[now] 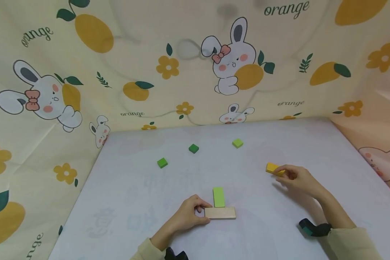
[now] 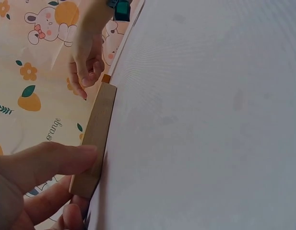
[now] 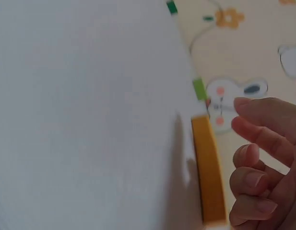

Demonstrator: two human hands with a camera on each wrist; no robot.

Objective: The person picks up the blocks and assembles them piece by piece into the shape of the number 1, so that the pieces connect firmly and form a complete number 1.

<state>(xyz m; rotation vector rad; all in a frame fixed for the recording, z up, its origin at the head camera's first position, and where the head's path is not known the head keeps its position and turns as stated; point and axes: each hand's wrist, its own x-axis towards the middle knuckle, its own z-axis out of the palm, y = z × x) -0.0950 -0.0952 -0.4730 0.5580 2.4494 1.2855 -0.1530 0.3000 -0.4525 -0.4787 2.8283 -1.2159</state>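
Observation:
My left hand (image 1: 191, 215) pinches the left end of a plain wooden block (image 1: 220, 213), with the thumb on the near side and fingers on the far side. A light green rectangular block (image 1: 219, 197) touches that block's far edge. The left wrist view shows the thumb pressed on the wooden block (image 2: 97, 136). Over to the right, my right hand (image 1: 297, 179) hovers at a yellow block (image 1: 273, 168), covering part of it. In the right wrist view, the loosely bent fingers (image 3: 255, 179) are apart from the yellow block (image 3: 209, 172).
Toward the back lie a mid-green cube (image 1: 162, 163), a dark green cube (image 1: 193, 148) and a light green cube (image 1: 237, 143). A patterned cloth (image 1: 188, 72) rises behind the white table (image 1: 133, 202) and along its sides.

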